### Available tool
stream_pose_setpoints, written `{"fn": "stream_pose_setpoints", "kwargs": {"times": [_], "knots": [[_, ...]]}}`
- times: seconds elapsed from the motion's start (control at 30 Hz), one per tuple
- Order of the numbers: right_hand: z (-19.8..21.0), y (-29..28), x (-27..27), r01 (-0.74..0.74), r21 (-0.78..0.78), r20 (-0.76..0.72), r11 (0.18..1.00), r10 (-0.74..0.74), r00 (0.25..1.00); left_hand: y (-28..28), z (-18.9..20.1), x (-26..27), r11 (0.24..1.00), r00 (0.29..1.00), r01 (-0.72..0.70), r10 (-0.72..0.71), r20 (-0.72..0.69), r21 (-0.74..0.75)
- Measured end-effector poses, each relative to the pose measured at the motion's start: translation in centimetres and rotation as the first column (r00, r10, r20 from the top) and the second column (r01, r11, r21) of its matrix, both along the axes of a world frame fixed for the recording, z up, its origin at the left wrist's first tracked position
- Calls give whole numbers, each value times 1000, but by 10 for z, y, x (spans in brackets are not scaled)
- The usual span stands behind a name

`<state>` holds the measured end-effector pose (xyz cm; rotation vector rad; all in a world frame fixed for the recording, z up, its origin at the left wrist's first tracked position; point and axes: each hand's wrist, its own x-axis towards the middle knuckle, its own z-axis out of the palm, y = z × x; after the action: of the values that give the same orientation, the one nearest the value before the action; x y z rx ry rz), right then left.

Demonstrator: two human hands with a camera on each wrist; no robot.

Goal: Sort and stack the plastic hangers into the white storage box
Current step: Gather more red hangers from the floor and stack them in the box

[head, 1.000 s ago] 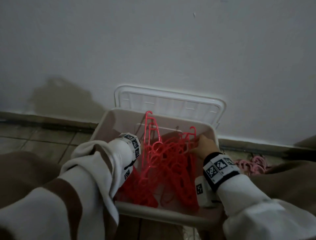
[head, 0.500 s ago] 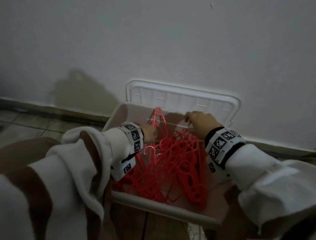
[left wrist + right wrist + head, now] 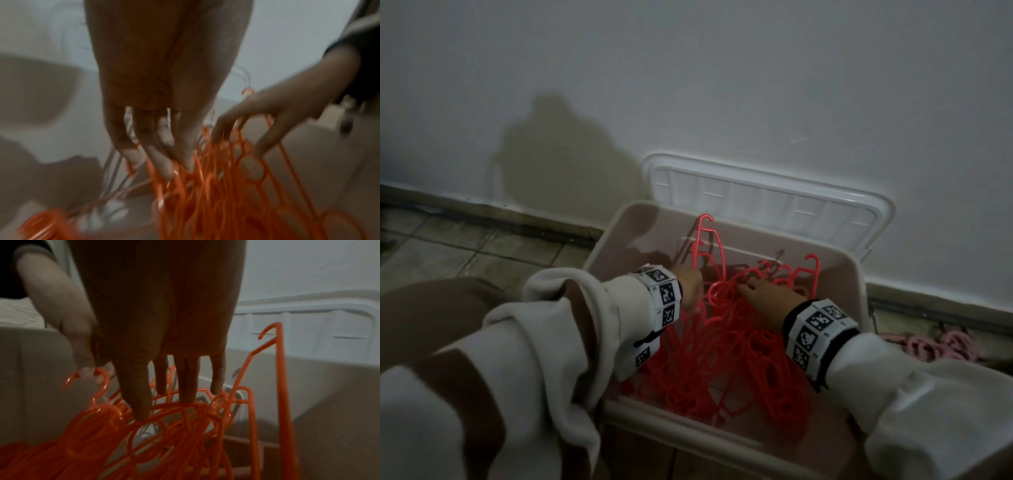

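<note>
Dim room, tiled floor (image 3: 465, 246), white wall. We note white storage box (image 3: 858, 284) against wall, lid (image 3: 767, 198) propped behind. Red hangers (image 3: 722, 342) tangled inside box. Left hand (image 3: 690, 286) pinches hanger hook at pile's left; right hand (image 3: 765, 298) lies on pile top, fingers straight, spread. Pink hangers (image 3: 935, 346) on floor, right of box.

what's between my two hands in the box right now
Red hangers: in the head view, hooks and loops of the tangle fill the gap between the left hand and right hand.
</note>
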<state>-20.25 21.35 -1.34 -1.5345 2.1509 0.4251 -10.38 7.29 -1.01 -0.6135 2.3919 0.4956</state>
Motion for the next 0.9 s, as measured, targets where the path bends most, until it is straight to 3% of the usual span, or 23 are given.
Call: {"fn": "stream_pose_setpoints", "kwargs": {"times": [0.1, 0.2, 0.4, 0.5, 0.6, 0.7, 0.73, 0.77, 0.83, 0.9], "knots": [[-3, -2, 1, -32, -64, -62, 997, 28, 998, -2, 27, -2, 990, 996, 37, -24, -91, 137], [3, -2, -5, -24, -95, -122, 995, 13, 992, -7, 50, -6, 982, 966, 35, 14, -260, 184], [16, 4, -28, 189, -313, -141, 931, -243, 960, -23, 59, -3, 965, 833, -149, 240, -499, 215], [26, 10, -34, 128, -422, -245, 897, -249, 937, -26, 66, -2, 927, 718, -191, 357, -598, 323], [37, 11, -35, 21, -596, -234, 803, -198, 952, -27, 72, 0, 876, 595, -225, 471, -652, 427], [48, 9, -35, 187, -554, -38, 812, -249, 968, -27, 73, 4, 823, 479, -281, 566, -671, 494], [50, 10, -35, 277, -557, 72, 783, -286, 955, -26, 72, 5, 810, 471, -313, 585, -660, 496], [51, 10, -34, 339, -558, 142, 758, -315, 938, -26, 68, 9, 814, 508, -334, 581, -637, 476], [49, 11, -32, 357, -535, 185, 765, -307, 934, -23, 57, 16, 849, 645, -264, 508, -571, 458], [47, 9, -29, 361, -499, 256, 788, -264, 930, -20, 45, 21, 864, 734, -204, 446, -513, 460]]}}
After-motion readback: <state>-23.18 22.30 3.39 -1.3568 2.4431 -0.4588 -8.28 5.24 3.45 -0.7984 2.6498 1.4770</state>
